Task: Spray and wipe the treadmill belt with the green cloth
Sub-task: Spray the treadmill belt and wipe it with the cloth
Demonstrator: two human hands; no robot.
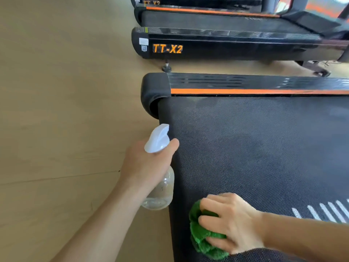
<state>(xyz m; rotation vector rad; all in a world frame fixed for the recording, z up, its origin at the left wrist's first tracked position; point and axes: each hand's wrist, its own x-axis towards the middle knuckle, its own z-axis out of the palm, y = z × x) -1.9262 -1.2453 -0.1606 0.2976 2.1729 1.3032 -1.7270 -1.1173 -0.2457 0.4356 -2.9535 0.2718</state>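
The left hand (145, 165) has its grip curled tight round the neck of a clear bottle (160, 193), with the white spray head (157, 138) rising just above the fingers and the forefinger laid along its front. The bottle hangs below the grip, over the rear edge of the belt (255, 152); a shallow layer of clear liquid sits at its bottom and the rest looks empty. To the right of that grip and nearer the camera, the right hand (232, 222) grips the bunched green cloth (200, 233), fingers curled over its top and thumb beneath, pressing it onto the belt close to the rear edge. White stripes (324, 211) are printed on the belt just right of this hand. Beyond both grips runs an orange-striped side rail (255, 86), and farther off stands another treadmill marked TT-X2 (167, 48) on the wooden floor (66, 101).
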